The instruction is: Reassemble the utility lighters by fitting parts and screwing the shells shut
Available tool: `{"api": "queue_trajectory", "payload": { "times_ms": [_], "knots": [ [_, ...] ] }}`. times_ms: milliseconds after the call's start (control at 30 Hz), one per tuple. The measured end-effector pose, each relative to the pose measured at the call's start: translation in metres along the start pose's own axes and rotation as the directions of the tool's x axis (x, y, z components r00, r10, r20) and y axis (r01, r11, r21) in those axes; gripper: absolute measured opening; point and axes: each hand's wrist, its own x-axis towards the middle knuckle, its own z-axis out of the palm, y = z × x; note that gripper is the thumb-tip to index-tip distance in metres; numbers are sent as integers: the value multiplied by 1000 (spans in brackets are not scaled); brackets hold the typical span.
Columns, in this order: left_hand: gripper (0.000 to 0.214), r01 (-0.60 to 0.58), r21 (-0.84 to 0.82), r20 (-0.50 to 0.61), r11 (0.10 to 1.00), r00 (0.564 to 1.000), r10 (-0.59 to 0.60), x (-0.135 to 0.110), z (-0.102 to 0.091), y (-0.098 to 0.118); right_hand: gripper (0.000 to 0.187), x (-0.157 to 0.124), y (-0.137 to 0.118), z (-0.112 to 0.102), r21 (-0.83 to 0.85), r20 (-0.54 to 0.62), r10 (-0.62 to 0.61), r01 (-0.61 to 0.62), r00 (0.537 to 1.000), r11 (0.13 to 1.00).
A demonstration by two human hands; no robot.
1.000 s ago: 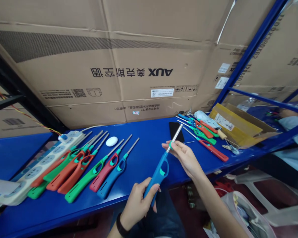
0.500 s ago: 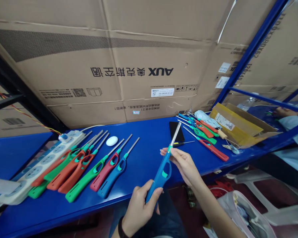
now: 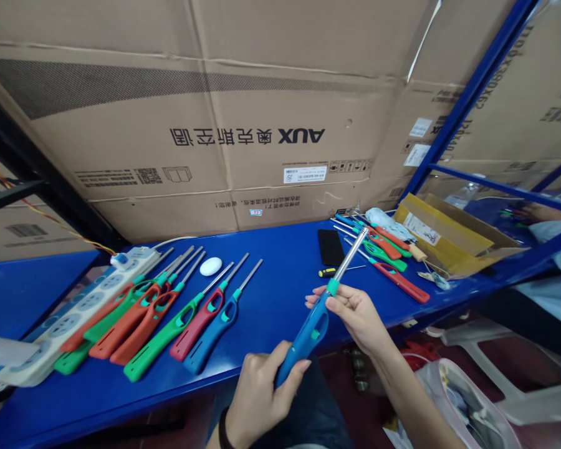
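A blue gas lighter (image 3: 308, 333) with a long metal barrel is held up over the front edge of the bench. My left hand (image 3: 266, 390) wraps round the bottom of its handle. Near the teal collar at the base of the barrel, my right hand (image 3: 355, 315) pinches the lighter between thumb and fingers. The barrel tilts up and to the right. On the left of the bench lie more lighters in a row, among them a blue one (image 3: 212, 333), a red one (image 3: 199, 324) and a green one (image 3: 163, 340).
A power strip (image 3: 84, 302) borders the lighters on the left, and a white oval object (image 3: 210, 266) lies behind them. Further right are a black phone (image 3: 331, 246), a yellow-handled screwdriver (image 3: 328, 272), several lighters (image 3: 402, 280) and an open cardboard box (image 3: 449, 234). A co-worker's sleeve (image 3: 556, 243) shows at far right.
The lighter's barrel has swung to the right and tilted further, with my right hand moving right and slightly down. The screwdriver's handle and the phone now show more fully.
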Motion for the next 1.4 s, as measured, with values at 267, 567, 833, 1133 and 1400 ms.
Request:
{"api": "queue_trajectory", "payload": {
  "times_ms": [267,567,833,1133,1400],
  "knots": [
    [20,90,-88,34,992,996,-87,12,-5,4,31,-3,5,14,-58,-23,-58,56,998,997],
    [24,15,-117,-160,993,987,-33,24,-5,8,28,-6,4,19,-213,119,-109,133,987,968],
    [19,-85,89,-245,992,964,105,30,-12,12,23,-11,-4,22,-289,125,-126,157,984,944],
    [27,-254,4,-136,967,958,252,29,-22,12,24,-18,1,17,-218,169,-176,211,970,953],
    [27,-284,-49,-196,958,943,269,23,-17,15,23,-20,3,21,-109,182,-183,205,966,973]
  ]
}}
